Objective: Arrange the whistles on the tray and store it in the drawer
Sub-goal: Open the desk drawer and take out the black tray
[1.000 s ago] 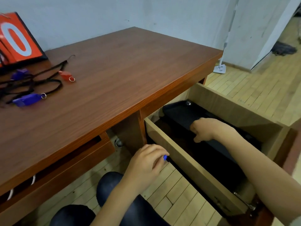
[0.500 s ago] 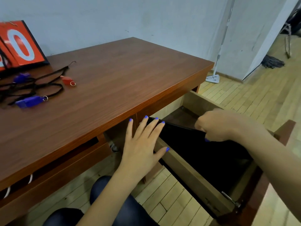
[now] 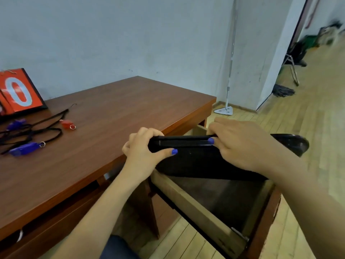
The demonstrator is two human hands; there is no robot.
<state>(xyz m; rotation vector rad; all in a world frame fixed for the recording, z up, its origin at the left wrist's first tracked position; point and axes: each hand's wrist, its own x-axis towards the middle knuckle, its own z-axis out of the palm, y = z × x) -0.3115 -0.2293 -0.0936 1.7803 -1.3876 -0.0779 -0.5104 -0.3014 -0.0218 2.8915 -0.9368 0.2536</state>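
Wooden desk [image 3: 115, 116] edge is sitting close: left hand [image 3: 143, 152] and right hand [image 3: 240, 144], both gripping the black tray [image 3: 196, 157], are risking knocking it there.

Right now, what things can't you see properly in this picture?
All in the head view:
- Top of the black plastic tray: tilted away, and the left hand and right hand cover its rim.
- Back of the open wooden drawer: hidden behind the tray.
- Red scoreboard with a white zero: cut off by the left edge.
- Farthest purple whistle: blurred, tangled in black cords.
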